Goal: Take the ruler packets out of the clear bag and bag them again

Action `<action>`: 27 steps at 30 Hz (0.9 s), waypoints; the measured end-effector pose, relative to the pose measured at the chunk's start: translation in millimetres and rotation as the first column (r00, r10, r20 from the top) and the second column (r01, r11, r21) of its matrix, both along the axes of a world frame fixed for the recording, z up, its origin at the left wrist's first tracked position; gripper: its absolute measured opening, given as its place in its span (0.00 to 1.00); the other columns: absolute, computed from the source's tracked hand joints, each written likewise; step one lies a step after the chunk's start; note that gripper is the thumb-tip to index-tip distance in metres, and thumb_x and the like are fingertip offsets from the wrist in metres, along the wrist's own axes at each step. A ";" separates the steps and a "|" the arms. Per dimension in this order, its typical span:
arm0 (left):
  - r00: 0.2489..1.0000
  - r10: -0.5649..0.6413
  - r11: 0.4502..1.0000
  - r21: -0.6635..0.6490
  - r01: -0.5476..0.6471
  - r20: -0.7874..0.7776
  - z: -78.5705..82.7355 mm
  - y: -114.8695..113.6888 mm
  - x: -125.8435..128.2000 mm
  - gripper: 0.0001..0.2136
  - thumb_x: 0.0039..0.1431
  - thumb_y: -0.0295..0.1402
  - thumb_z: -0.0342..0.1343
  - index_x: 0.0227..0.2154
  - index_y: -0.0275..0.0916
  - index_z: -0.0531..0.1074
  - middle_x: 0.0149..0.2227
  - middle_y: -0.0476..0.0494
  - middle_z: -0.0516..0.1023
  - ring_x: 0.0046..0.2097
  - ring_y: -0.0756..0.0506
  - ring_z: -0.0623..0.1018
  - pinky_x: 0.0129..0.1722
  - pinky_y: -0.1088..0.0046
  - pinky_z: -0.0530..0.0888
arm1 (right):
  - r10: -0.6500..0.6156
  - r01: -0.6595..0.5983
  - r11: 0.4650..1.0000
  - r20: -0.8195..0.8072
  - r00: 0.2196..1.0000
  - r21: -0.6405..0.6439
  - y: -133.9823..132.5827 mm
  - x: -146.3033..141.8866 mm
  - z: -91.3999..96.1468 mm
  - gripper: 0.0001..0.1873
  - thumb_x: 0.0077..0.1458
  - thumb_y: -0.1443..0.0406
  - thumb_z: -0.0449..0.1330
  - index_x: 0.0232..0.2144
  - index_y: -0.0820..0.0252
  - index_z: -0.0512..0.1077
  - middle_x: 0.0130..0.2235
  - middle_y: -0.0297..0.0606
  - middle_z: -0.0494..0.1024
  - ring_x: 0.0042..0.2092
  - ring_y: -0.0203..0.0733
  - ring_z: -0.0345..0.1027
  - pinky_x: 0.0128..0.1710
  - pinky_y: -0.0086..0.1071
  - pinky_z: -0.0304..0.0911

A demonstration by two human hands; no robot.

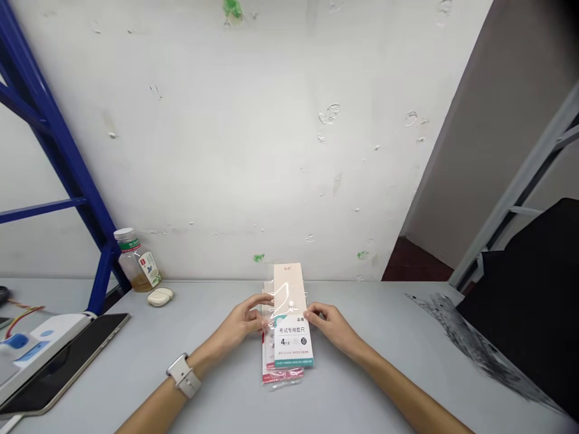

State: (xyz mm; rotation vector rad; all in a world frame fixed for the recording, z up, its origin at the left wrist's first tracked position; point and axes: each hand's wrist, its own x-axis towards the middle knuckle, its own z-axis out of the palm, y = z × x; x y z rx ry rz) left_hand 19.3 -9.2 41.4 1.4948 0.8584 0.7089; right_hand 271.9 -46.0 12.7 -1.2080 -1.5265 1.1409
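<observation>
Low in the middle, the right hand (pixel 331 327) pinches the top packet (pixel 292 325); the left hand (pixel 244 317) touches the pile (pixel 283 343), its grip unclear.

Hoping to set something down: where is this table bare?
Bare table lies between the right hand and the dark streaks, and between the white object and the left hand. Crowded: around the packets and far left, by the tablet and power strip.

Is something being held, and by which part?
The right hand seems to pinch the top packet by its right edge; the left hand touches the lower packets at left, grip unclear.
</observation>
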 end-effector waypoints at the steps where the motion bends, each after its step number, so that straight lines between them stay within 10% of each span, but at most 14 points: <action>1: 1.000 -0.012 1.000 -0.002 0.012 -0.005 0.6 0.2 -0.6 0.23 0.51 0.38 0.63 0.50 0.43 0.71 0.45 0.45 0.75 0.33 0.49 0.75 0.42 0.65 0.72 | 0.002 -0.002 1.000 -0.001 1.000 -0.002 -0.3 0.3 0.2 0.18 0.56 0.51 0.57 0.25 0.57 0.71 0.28 0.31 0.72 0.34 0.40 0.64 0.38 0.35 0.58; 10: 1.000 0.025 1.000 0.006 -0.025 -0.010 -2.2 3.4 -2.1 0.20 0.47 0.35 0.66 0.47 0.44 0.77 0.62 0.42 0.64 0.33 0.50 0.75 0.44 0.64 0.72 | 0.017 -0.017 1.000 -0.022 1.000 -0.021 -0.1 -0.7 -1.5 0.20 0.54 0.48 0.58 0.26 0.58 0.72 0.28 0.33 0.74 0.34 0.42 0.66 0.38 0.36 0.60; 16: 0.999 0.023 0.999 -0.036 -0.024 -0.037 -0.3 1.4 -3.0 0.25 0.49 0.36 0.65 0.53 0.40 0.72 0.39 0.45 0.81 0.36 0.45 0.78 0.48 0.63 0.69 | 0.008 -0.009 1.000 -0.044 0.999 -0.023 0.3 -0.9 -2.6 0.20 0.53 0.48 0.58 0.25 0.58 0.72 0.28 0.33 0.73 0.34 0.42 0.65 0.38 0.35 0.60; 27: 0.986 0.167 0.985 0.041 -0.167 -0.007 -0.7 2.0 -2.7 0.26 0.51 0.37 0.64 0.54 0.39 0.70 0.22 0.54 0.74 0.31 0.46 0.75 0.41 0.67 0.69 | -0.033 0.032 0.999 -0.045 0.998 -0.028 -2.4 0.8 3.6 0.20 0.53 0.48 0.57 0.27 0.57 0.74 0.31 0.36 0.77 0.37 0.45 0.69 0.41 0.37 0.62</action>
